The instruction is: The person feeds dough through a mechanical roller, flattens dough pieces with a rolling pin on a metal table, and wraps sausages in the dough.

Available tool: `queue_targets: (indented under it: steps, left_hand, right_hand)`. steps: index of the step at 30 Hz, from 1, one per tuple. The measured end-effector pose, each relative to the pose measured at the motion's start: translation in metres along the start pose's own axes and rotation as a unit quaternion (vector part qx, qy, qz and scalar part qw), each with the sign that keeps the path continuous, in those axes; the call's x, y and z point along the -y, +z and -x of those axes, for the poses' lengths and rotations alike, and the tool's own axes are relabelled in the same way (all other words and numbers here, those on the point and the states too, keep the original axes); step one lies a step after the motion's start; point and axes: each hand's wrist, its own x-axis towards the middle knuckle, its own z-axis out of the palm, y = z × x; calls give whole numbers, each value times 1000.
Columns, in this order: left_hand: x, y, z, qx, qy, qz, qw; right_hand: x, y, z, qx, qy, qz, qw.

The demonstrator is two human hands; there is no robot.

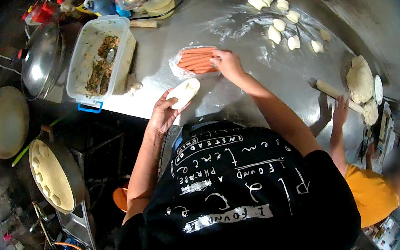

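Note:
My left hand (166,112) holds a flattened oval of white dough (185,93) above the near edge of the metal worktop (212,100). Farther up, my right hand (227,62) has its fingertips at the right end of several sausages (197,60) lying in a clear plastic bag (177,67); whether it grips one I cannot tell. Left of the bag stands a plastic container (125,49) with chopped filling (100,75) and a spoon in it. Several small dough pieces (274,34) lie on the floured surface at the upper right.
At the right, a co-worker's hand (340,110) is at a rolling pin (328,89) beside a large dough mass (360,79). A round pan (59,177) with dough pieces along its side stands lower left. A metal lid (40,66) and bottles (96,2) are at the upper left.

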Motion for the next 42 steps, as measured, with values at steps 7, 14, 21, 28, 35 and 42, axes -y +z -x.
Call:
queue_targets:
  steps: [7,14,21,28,35,42]
  left_hand:
    - [15,12,-1,-79,56,-27,995]
    - [19,33,-12,-24,39,-50,998]
    - [22,82,-8,133,-59,90,985]
    - [28,94,6,130,-11,-138,982]
    - [22,95,15,161,-42,-199,966]
    - [25,107,21,132,9,-340,931]
  right_hand:
    - [-1,27,3,-63,-149,162,973]
    - [28,-82,28,-6,85,-214,973]
    - [63,-127,77,118,16,-293,949]
    - [64,-132,97,95,14,-246,964]
    - [56,-131,99,228,74,-419,876]
    - [64,-137,105,201,73,-379,900]
